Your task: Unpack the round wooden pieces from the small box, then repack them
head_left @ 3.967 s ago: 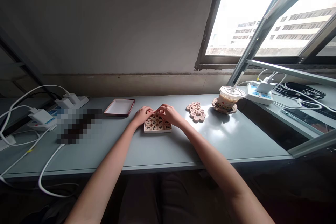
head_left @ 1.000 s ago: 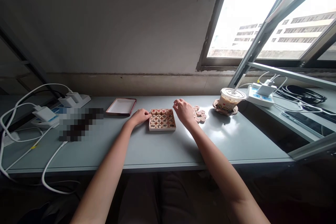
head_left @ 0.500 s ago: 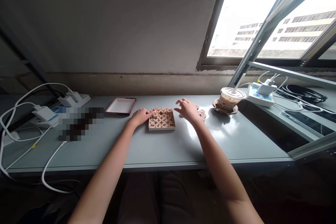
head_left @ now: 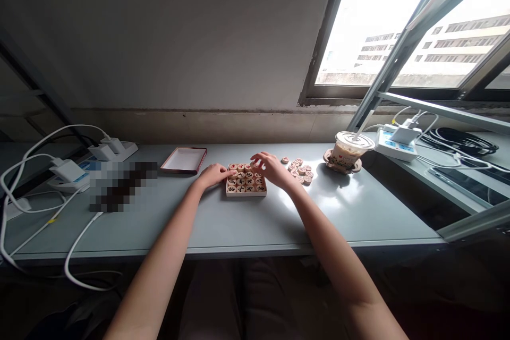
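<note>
A shallow box on the grey table holds rows of round wooden pieces with dark and red characters. My left hand rests at the box's left edge, its fingertips by a piece in the upper left; whether it grips one is unclear. Over the box's upper right corner is my right hand, fingers bent down toward the pieces; what they hold, if anything, is too small to make out. Several loose pieces lie to the right of that hand, red characters on some.
An open box lid lies at the back left. A drink cup stands in a holder at the right. Power strips with white cables sit at both sides. Behind the table is a wall.
My right hand has moved left, from beside the box to over its upper right corner, and more of the loose pieces show. My left hand has stayed nearly in place.
</note>
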`<state>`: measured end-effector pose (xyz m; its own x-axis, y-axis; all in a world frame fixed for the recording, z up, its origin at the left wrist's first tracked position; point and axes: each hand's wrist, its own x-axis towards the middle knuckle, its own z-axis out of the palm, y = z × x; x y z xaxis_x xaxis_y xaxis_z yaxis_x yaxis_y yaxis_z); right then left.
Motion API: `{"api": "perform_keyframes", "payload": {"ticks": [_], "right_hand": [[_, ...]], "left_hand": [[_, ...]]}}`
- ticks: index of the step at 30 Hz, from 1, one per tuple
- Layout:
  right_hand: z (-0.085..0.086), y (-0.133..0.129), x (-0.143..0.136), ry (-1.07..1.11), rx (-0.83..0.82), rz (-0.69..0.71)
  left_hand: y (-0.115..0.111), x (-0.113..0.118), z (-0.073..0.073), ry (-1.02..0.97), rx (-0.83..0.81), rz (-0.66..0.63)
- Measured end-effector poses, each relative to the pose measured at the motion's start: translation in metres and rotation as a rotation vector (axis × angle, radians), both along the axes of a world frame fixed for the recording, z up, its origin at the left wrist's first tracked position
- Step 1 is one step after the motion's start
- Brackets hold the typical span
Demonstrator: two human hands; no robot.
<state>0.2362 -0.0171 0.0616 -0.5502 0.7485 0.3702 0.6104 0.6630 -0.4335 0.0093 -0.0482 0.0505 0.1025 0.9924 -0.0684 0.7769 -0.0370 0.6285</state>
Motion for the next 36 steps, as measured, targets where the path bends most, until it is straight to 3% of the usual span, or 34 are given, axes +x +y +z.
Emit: {"api": "perform_keyframes", "payload": {"ticks": [5, 12, 18, 20, 24, 27, 32, 36], "right_hand": [[-0.014, -0.009, -0.026, -0.053, 0.075, 0.116], [-0.026, -0.005, -0.032, -0.026, 0.036, 0.141], [-0.015, 0.001, -0.019, 0.012, 0.017, 0.139], [-0.009, 0.008, -0.005, -0.016, 0.062, 0.028], [-0.013, 0.029, 0.032, -0.264, 0.123, -0.44], [-0.025, 0.042, 0.052, -0.417, 0.025, -0.54], [-0.023, 0.045, 0.054, -0.233, -0.05, -0.427], [-0.007, 0.03, 0.035, 0.053, -0.103, -0.06]], "left_hand": [[0.002, -0.003, -0.004, -0.011, 0.008, -0.024], [0.006, -0.005, -0.008, -0.004, 0.034, -0.043], [0.007, -0.005, -0.01, -0.006, 0.041, -0.036], [0.007, -0.006, -0.009, -0.005, 0.028, -0.022], [0.006, -0.007, -0.003, -0.005, -0.084, 0.026], [0.003, -0.01, 0.002, -0.016, -0.15, -0.004], [0.001, -0.015, 0.003, -0.033, -0.164, -0.07], [0.002, -0.015, 0.001, -0.069, -0.173, -0.068]]}}
